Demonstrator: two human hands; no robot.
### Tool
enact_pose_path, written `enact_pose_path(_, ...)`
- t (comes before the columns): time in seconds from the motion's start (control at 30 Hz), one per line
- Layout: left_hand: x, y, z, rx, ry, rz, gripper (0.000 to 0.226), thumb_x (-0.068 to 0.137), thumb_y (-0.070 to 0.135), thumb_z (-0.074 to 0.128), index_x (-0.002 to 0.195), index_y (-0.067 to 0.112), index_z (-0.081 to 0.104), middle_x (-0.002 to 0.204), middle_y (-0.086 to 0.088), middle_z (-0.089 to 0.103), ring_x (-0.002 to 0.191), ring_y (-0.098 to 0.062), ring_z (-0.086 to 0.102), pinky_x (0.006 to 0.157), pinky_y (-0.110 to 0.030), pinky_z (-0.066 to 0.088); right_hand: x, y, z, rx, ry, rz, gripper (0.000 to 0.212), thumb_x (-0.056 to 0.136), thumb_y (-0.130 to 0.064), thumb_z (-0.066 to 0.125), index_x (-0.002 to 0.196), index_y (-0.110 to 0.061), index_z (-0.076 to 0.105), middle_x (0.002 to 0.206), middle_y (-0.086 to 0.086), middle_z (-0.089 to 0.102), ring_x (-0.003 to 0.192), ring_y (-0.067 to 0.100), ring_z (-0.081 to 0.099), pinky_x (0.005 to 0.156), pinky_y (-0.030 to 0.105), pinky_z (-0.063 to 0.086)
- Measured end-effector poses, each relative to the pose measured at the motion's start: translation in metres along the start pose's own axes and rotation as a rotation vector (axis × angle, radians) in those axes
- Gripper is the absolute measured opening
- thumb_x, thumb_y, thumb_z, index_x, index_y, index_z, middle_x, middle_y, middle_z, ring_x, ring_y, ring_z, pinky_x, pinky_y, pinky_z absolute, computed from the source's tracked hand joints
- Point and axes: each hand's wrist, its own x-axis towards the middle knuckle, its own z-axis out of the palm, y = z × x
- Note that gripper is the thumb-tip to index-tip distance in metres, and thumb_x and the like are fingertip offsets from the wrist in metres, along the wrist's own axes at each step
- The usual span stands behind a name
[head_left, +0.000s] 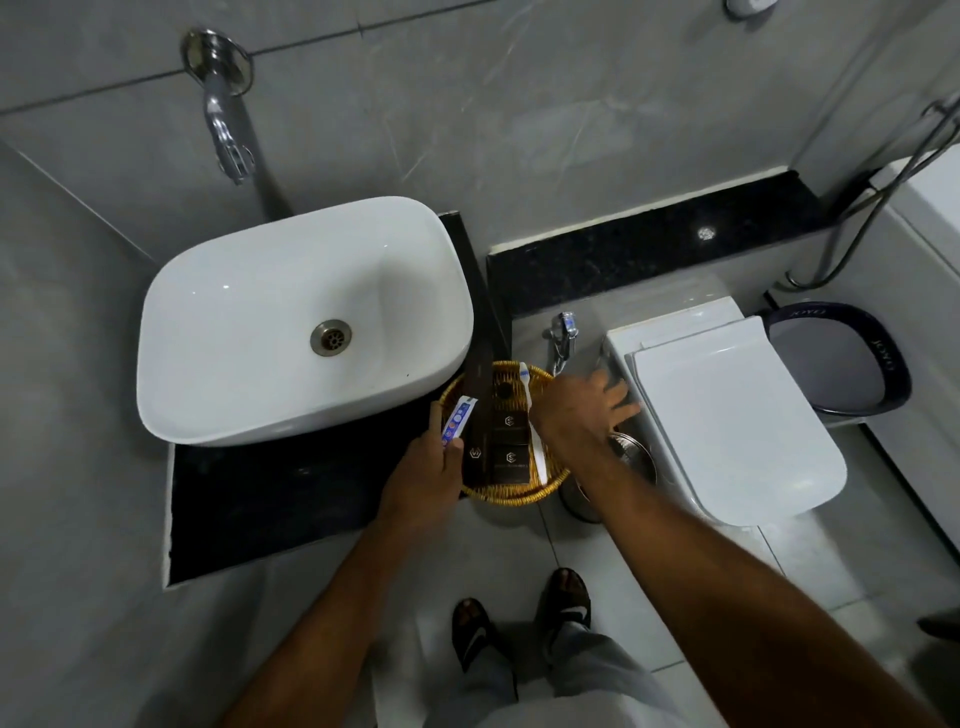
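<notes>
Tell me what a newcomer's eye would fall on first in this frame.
The big white basin fills the upper left. Beside its right edge a round wicker basket holds dark packets and a white toothbrush; the left hand pinches a small toothpaste tube over it, and the right hand spreads open above its right rim. A closed white toilet lies to the right.

The steel bin (636, 452) is largely hidden by the right forearm (654, 512); print on the dark boxes (509, 460) cannot be read.
</notes>
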Motion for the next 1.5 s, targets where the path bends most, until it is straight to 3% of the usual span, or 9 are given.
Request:
enact_pose_path(0.1, 0.008, 0.019, -0.016, 0.016, -0.151, 0.036, 0.031, 0.099, 0.042, 0.036, 0.112, 0.019, 0.053, 0.090, -0.006, 0.064, 0.076, -0.016, 0.061, 0.066, -0.033, 0.046, -0.010, 0.008, -0.023, 0.115, 0.489, -0.635, 0.021, 0.073, -0.020, 0.080, 0.092, -0.023, 0.071, 0.102, 0.003, 0.067, 0.101, 0.026, 0.061, 0.090, 0.049, 0.044)
enact_pose_path(0.23, 0.029, 0.056, -0.031, 0.170, -0.322, 0.127, 0.033, 0.100, 0.045, 0.035, 0.095, 0.018, 0.053, 0.073, 0.001, 0.058, 0.061, -0.009, 0.052, 0.053, -0.025, 0.038, -0.016, 0.016, -0.042, -0.258, 0.418, -1.220, 0.034, 0.067, -0.023, 0.082, 0.099, -0.019, 0.070, 0.094, -0.001, 0.070, 0.090, 0.023, 0.058, 0.082, 0.042, 0.043)
enact_pose_path(0.43, 0.050, 0.089, -0.028, 0.113, -0.437, 0.145, 0.037, 0.099, 0.040, 0.039, 0.099, 0.010, 0.061, 0.084, -0.008, 0.062, 0.069, -0.016, 0.054, 0.067, -0.033, 0.044, -0.011, 0.025, -0.052, -0.281, 0.476, -1.138, 0.016, 0.069, -0.028, 0.084, 0.077, -0.021, 0.071, 0.068, -0.001, 0.066, 0.067, 0.020, 0.059, 0.069, 0.034, 0.046)
enact_pose_path(0.73, 0.055, 0.086, -0.021, 0.040, -0.552, 0.003, 0.039, 0.095, 0.047, 0.042, 0.108, 0.015, 0.060, 0.088, -0.004, 0.065, 0.078, -0.017, 0.064, 0.064, -0.030, 0.053, -0.001, 0.029, -0.027, 0.000, 0.271, -1.089, 0.025, 0.085, -0.019, 0.069, 0.107, -0.010, 0.063, 0.089, 0.009, 0.069, 0.081, 0.026, 0.061, 0.074, 0.038, 0.047)
enact_pose_path(0.87, 0.053, 0.070, -0.027, -0.005, -0.221, 0.119, 0.035, 0.090, 0.054, 0.044, 0.096, 0.022, 0.058, 0.089, -0.003, 0.067, 0.083, -0.019, 0.065, 0.070, -0.034, 0.052, 0.017, 0.028, -0.023, 0.247, 0.114, -0.708, 0.031, 0.093, -0.022, 0.060, 0.122, -0.024, 0.052, 0.092, -0.002, 0.066, 0.077, 0.014, 0.063, 0.066, 0.029, 0.054)
enact_pose_path(0.97, 0.047, 0.047, -0.025, 0.091, -0.004, 0.237, 0.034, 0.092, 0.041, 0.050, 0.113, 0.015, 0.056, 0.104, -0.006, 0.066, 0.091, -0.017, 0.063, 0.078, -0.037, 0.055, 0.033, 0.034, -0.023, 0.272, -0.012, -0.553, 0.029, 0.091, -0.019, 0.064, 0.118, -0.026, 0.056, 0.094, 0.002, 0.071, 0.076, 0.017, 0.067, 0.070, 0.036, 0.058)
enact_pose_path(1.1, 0.038, 0.022, -0.016, 0.169, -0.036, 0.266, 0.044, 0.094, 0.033, 0.050, 0.133, 0.012, 0.047, 0.133, -0.011, 0.054, 0.121, -0.023, 0.052, 0.101, -0.044, 0.047, 0.049, 0.029, -0.016, 0.212, -0.140, -0.488, 0.010, 0.091, -0.026, 0.063, 0.100, -0.024, 0.065, 0.090, -0.001, 0.070, 0.078, 0.019, 0.067, 0.086, 0.051, 0.055)
enact_pose_path(1.27, 0.033, 0.012, -0.009, 0.160, -0.010, 0.277, 0.043, 0.095, 0.029, 0.048, 0.133, 0.010, 0.047, 0.133, -0.014, 0.054, 0.123, -0.027, 0.051, 0.103, -0.043, 0.044, 0.060, 0.022, -0.005, 0.053, -0.204, -0.499, 0.007, 0.086, -0.028, 0.066, 0.090, -0.025, 0.070, 0.090, -0.003, 0.069, 0.090, 0.020, 0.064, 0.091, 0.051, 0.051)
enact_pose_path(1.5, 0.031, 0.008, -0.014, 0.142, 0.020, 0.275, 0.042, 0.095, 0.028, 0.046, 0.133, 0.010, 0.047, 0.133, -0.014, 0.054, 0.123, -0.026, 0.051, 0.102, -0.043, 0.044, 0.079, 0.016, -0.010, 0.062, -0.380, -0.513, 0.014, 0.092, -0.018, 0.059, 0.090, -0.012, 0.071, 0.092, 0.007, 0.071, 0.083, 0.015, 0.067, 0.070, 0.030, 0.056)
